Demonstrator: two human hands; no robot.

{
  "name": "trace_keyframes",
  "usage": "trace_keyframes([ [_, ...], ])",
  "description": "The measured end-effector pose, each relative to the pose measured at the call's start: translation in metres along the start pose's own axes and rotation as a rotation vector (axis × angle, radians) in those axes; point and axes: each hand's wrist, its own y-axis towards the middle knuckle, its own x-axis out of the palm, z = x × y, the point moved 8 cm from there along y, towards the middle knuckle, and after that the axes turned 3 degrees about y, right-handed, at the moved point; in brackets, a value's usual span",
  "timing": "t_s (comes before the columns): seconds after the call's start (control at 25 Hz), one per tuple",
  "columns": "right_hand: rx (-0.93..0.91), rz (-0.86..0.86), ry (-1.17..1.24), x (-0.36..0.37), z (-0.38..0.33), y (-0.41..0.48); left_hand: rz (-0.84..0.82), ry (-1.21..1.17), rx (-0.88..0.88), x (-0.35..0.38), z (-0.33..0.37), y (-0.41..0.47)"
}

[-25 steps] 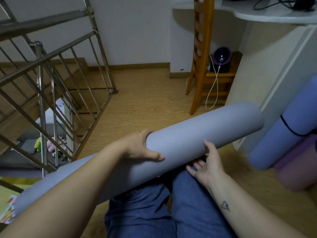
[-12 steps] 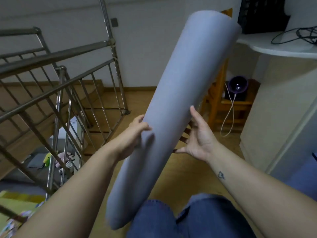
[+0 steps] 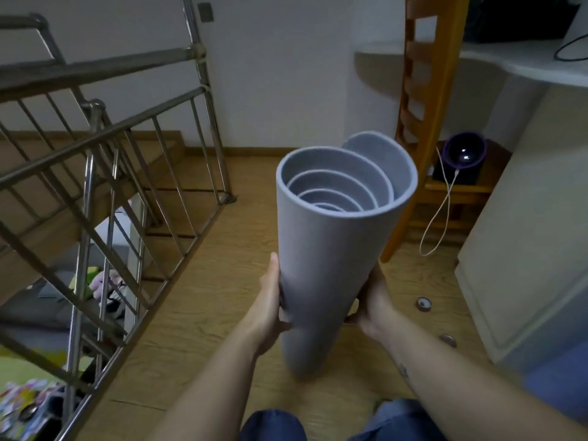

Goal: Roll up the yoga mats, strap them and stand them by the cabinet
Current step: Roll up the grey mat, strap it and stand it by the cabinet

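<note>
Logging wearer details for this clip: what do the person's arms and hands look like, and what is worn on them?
Both forearms are bare, no sleeves in view. The left hand and right hand show no gloves, watch or bands. A small dark tattoo marks the right forearm near the wrist.

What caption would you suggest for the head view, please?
The left hand and right hand hold the loosely rolled grey yoga mat upright, no strap visible.
</note>
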Motion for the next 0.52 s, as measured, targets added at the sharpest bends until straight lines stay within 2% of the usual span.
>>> trace_keyframes([
  [0.24,0.089,0.026,-0.1,-0.019,0.044,0.039,-0.012,-0.032,-0.15,0.002,-0.043,0.016],
  [0.36,0.068,0.014,-0.126,-0.018,0.046,0.042,-0.028,-0.028,-0.181,0.001,-0.054,0.019],
  [0.44,-0.025,0.072,-0.18,-0.023,0.035,0.044,-0.027,0.003,-0.172,0.0,-0.051,0.019],
  [0.52,-0.211,0.161,-0.282,-0.032,0.012,0.044,0.039,0.091,-0.097,-0.01,-0.04,0.022],
])
